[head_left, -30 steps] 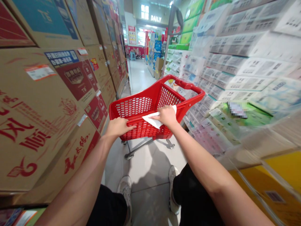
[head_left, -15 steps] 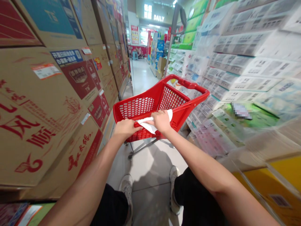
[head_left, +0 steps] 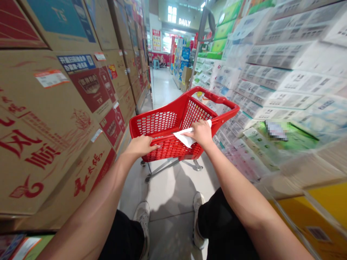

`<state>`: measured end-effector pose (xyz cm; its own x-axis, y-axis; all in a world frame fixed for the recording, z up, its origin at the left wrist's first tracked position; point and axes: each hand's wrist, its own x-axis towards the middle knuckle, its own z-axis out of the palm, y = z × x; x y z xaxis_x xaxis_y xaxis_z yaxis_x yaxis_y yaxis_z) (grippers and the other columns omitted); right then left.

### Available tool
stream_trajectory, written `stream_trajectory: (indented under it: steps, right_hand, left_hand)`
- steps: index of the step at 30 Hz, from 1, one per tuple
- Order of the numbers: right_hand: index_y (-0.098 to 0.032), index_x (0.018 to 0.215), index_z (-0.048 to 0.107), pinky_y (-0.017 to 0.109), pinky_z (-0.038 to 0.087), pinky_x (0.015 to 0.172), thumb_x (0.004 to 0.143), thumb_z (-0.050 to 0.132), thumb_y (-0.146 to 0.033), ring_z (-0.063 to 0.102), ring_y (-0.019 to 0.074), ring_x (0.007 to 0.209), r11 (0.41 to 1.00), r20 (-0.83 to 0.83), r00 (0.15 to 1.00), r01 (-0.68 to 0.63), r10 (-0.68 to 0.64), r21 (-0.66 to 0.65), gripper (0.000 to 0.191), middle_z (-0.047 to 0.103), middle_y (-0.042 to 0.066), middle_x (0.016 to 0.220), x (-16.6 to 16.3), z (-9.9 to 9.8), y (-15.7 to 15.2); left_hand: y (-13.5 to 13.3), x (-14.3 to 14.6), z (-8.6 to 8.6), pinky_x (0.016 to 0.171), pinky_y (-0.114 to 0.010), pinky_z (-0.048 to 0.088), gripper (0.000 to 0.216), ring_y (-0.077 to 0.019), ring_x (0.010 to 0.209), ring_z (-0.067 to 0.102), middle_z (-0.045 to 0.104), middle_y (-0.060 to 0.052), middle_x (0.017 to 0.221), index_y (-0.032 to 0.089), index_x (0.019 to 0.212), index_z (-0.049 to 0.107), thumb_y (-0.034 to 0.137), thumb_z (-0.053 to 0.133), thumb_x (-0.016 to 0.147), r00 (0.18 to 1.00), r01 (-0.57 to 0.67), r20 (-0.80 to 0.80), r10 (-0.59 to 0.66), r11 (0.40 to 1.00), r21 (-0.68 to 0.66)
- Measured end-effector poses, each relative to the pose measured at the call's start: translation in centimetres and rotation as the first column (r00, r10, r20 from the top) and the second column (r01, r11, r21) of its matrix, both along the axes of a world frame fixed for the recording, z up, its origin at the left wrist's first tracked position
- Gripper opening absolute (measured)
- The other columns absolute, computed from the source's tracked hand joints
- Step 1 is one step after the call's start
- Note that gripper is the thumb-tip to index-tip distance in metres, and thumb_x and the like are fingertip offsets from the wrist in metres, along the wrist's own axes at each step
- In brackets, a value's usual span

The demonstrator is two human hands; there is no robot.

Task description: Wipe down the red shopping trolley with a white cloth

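Note:
A red plastic shopping cart [head_left: 162, 153] stands sideways in front of me, its handle to the right. My left hand [head_left: 142, 146] grips the near top rim towards the cart's left end, fingers over the edge and thumb outside. Farther right, my right hand [head_left: 202, 133] is closed on a white cloth [head_left: 187, 139], pressing it over the same rim. Part of the cloth hangs down the outer side of the basket; another bit shows above the hand. The fingertips of both hands are partly hidden behind the rim.
Stacked cardboard cartons [head_left: 40, 126] wall in the left side. White wrapped packs [head_left: 271, 90] are piled on the right, with yellow boxes [head_left: 320, 220] lower down. A grey metal pole [head_left: 195, 57] rises behind the cart handle. The tiled aisle [head_left: 164, 88] runs on ahead.
My right hand has slid the white cloth rightwards along the cart's rim, away from my left hand. My left hand stays on the rim, shifted only slightly.

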<state>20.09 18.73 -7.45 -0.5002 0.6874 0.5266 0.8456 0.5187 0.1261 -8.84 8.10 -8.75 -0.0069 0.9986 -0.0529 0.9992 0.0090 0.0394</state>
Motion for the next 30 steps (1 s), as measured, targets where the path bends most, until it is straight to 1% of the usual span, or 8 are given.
stream_trajectory:
  steps: [3, 6, 9, 12, 18, 22, 25, 30]
  right_hand:
    - [-0.019, 0.085, 0.069, 0.039, 0.032, 0.087, 0.089, 0.050, -0.077, 0.052, 0.0291, 0.093, 0.999, -0.032, 0.999, 0.016, -0.015, 0.046, 0.061, 0.071, 0.013, 0.088, 2.3, 0.4, 0.9]
    - [-0.019, 0.087, 0.069, 0.040, 0.032, 0.089, 0.089, 0.052, -0.074, 0.050, 0.0295, 0.094, 0.998, -0.049, 0.999, 0.027, -0.025, 0.052, 0.058, 0.070, 0.013, 0.090, 3.3, 0.6, 1.2]
    - [-0.019, 0.090, 0.069, 0.041, 0.031, 0.092, 0.091, 0.052, -0.072, 0.050, 0.0301, 0.096, 0.998, -0.022, 1.000, 0.023, -0.022, 0.051, 0.056, 0.071, 0.013, 0.093, 3.3, 0.5, 1.0]
    - [-0.018, 0.093, 0.069, 0.040, 0.029, 0.092, 0.094, 0.047, -0.070, 0.051, 0.0299, 0.098, 1.000, 0.034, 0.999, -0.020, 0.019, 0.021, 0.056, 0.071, 0.013, 0.097, 1.9, 0.1, 0.4]
    - [-0.018, 0.095, 0.068, 0.036, 0.030, 0.084, 0.099, 0.039, -0.068, 0.056, 0.0261, 0.094, 0.979, 0.110, 0.976, -0.173, 0.185, -0.112, 0.058, 0.071, 0.011, 0.095, -4.6, -2.0, -3.0]
    - [-0.018, 0.094, 0.068, 0.035, 0.029, 0.082, 0.100, 0.037, -0.068, 0.058, 0.0256, 0.095, 0.965, 0.115, 0.963, -0.231, 0.245, -0.128, 0.059, 0.071, 0.012, 0.096, -7.1, -2.6, -4.4]
    - [-0.018, 0.094, 0.068, 0.034, 0.030, 0.081, 0.098, 0.038, -0.070, 0.060, 0.0250, 0.093, 0.966, 0.112, 0.965, -0.223, 0.238, -0.132, 0.060, 0.072, 0.011, 0.094, -5.9, -2.0, -3.6]
    - [-0.017, 0.086, 0.070, 0.033, 0.031, 0.079, 0.088, 0.050, -0.078, 0.060, 0.0252, 0.086, 0.990, 0.049, 0.997, -0.056, 0.063, -0.126, 0.064, 0.071, 0.012, 0.087, -0.9, -0.1, -0.4]
  left_hand:
    - [-0.3, -1.6, 0.1, 0.077, -0.033, 0.048, 0.056, -0.0269, 0.091, 0.070, 0.076, -0.012, 0.096, 0.022, 0.093, 0.075, 0.066, 0.042, 0.087, 0.992, 0.111, 0.061, -0.112, 0.994, 0.020]
    - [-0.4, -3.5, -0.1, 0.092, -0.035, 0.045, 0.057, -0.0237, 0.085, 0.067, 0.075, -0.008, 0.081, 0.023, 0.080, 0.076, 0.070, 0.044, 0.085, 0.979, 0.185, 0.076, -0.190, 0.980, 0.067]
    - [-0.3, -4.5, -0.9, 0.108, -0.042, 0.035, 0.059, -0.0240, 0.088, 0.066, 0.074, -0.007, 0.079, 0.024, 0.075, 0.076, 0.073, 0.045, 0.085, 0.973, 0.219, 0.048, -0.227, 0.967, 0.129]
    - [0.0, -4.0, -2.0, 0.112, -0.047, 0.030, 0.065, -0.0256, 0.092, 0.065, 0.074, -0.009, 0.079, 0.023, 0.079, 0.079, 0.074, 0.039, 0.088, 0.972, 0.227, 0.011, -0.233, 0.957, 0.182]
    - [0.1, -1.3, -2.7, 0.094, -0.042, 0.039, 0.073, -0.0276, 0.083, 0.066, 0.072, -0.015, 0.073, 0.017, 0.075, 0.078, 0.073, 0.035, 0.091, 0.961, 0.276, -0.074, -0.266, 0.932, 0.236]
    - [0.3, -1.0, -2.3, 0.074, -0.037, 0.035, 0.066, -0.0223, 0.068, 0.062, 0.070, -0.011, 0.066, 0.019, 0.069, 0.076, 0.070, 0.040, 0.090, 0.945, 0.324, -0.026, -0.326, 0.921, 0.216]
    - [0.8, -2.2, -2.1, 0.065, -0.033, 0.028, 0.062, -0.0152, 0.056, 0.053, 0.064, -0.005, 0.056, 0.019, 0.057, 0.067, 0.070, 0.047, 0.087, 0.928, 0.346, 0.071, -0.365, 0.918, 0.195]
    - [1.0, -3.5, -2.2, 0.059, -0.033, 0.020, 0.063, -0.0101, 0.047, 0.035, 0.052, 0.000, 0.047, 0.018, 0.047, 0.052, 0.071, 0.051, 0.083, 0.919, 0.321, 0.169, -0.356, 0.925, 0.204]
